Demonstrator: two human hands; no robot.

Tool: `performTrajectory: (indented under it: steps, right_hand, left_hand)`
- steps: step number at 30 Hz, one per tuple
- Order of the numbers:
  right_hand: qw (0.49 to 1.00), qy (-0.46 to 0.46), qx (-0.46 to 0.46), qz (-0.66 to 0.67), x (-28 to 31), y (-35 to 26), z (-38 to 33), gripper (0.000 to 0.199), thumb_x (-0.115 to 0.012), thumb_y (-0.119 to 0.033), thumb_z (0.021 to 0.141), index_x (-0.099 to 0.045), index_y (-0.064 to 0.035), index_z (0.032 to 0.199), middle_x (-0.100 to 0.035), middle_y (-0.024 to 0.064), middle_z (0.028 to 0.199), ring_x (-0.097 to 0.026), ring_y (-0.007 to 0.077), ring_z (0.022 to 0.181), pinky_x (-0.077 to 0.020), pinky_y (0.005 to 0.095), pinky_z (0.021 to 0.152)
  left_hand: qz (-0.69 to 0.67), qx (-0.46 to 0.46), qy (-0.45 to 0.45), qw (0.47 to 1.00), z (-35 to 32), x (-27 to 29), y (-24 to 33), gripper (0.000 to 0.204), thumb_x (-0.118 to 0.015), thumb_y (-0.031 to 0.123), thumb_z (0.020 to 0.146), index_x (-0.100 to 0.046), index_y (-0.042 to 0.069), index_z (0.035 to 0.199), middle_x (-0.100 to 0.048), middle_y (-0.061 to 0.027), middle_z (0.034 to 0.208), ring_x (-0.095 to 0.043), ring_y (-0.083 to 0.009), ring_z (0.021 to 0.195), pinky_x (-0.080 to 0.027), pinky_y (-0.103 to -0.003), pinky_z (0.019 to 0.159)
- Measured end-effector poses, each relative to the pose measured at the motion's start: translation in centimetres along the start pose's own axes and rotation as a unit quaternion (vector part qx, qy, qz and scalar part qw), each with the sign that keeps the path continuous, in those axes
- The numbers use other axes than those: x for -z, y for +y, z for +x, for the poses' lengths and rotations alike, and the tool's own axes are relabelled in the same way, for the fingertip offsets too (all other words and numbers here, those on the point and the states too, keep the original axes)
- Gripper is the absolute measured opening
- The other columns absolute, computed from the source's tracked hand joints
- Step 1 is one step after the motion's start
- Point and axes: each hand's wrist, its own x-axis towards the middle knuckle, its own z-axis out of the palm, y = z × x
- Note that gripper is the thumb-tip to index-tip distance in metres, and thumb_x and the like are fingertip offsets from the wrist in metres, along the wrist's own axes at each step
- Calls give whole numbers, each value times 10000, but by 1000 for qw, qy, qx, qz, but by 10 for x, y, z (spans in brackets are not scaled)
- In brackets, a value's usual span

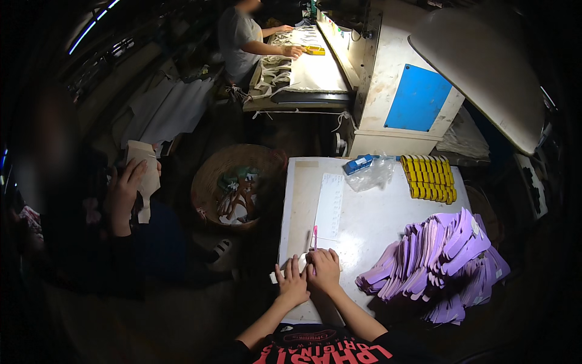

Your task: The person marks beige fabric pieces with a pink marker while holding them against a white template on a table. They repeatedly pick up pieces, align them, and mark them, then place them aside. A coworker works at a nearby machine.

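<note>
A blue box (359, 163) and a clear plastic bag (376, 174) lie at the far edge of the white table (364, 224), just beside a row of yellow blocks (430, 177). A blue rectangular panel (418, 98) marks the machine beyond. Purple cut pieces (439, 267) are heaped at my right. My left hand (293, 282) and right hand (324, 270) press flat, fingers together, on a small white piece (301, 262) at the near edge. A pink pen (314, 236) lies just beyond. The piece's shape is mostly hidden under my hands.
</note>
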Motion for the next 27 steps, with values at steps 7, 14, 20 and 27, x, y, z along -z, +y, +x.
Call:
performTrajectory:
  steps: [7,14,20,27]
  right_hand:
    - [999,24,22,11,4,0,0,324,-677,-166,803,-650,-91,1117,-713,79,1102,-650,273,1161,-395,486,1121]
    - [989,-84,-8,-118,-13,-19,-7,196,-690,-231,825,-643,-103,965,-668,94,941,-632,308,939,-455,503,891]
    - [993,-95,-26,-60,-3,-32,-62,210,-688,-236,832,-636,-52,919,-643,157,911,-632,357,905,-561,485,726]
    - [993,-86,-60,-44,-4,-37,-60,198,-672,-226,841,-636,-48,920,-643,165,910,-644,371,918,-564,498,742]
  left_hand:
    - [-116,-72,190,972,-27,-1,-33,882,-697,86,832,-381,277,1634,-471,-152,1537,-436,-313,1452,-283,-665,1195]
    - [-117,-6,171,978,-70,-34,-20,775,-699,85,798,-484,226,1529,-532,-101,1408,-513,-286,1343,-318,-642,1156]
    - [-84,-66,185,977,-105,-49,-29,729,-697,114,780,-531,209,1483,-557,-81,1352,-503,-281,1323,-345,-605,1120]
    - [-11,-57,209,976,-108,-46,-20,782,-705,146,809,-479,234,1553,-534,-129,1402,-490,-299,1344,-348,-664,1100]
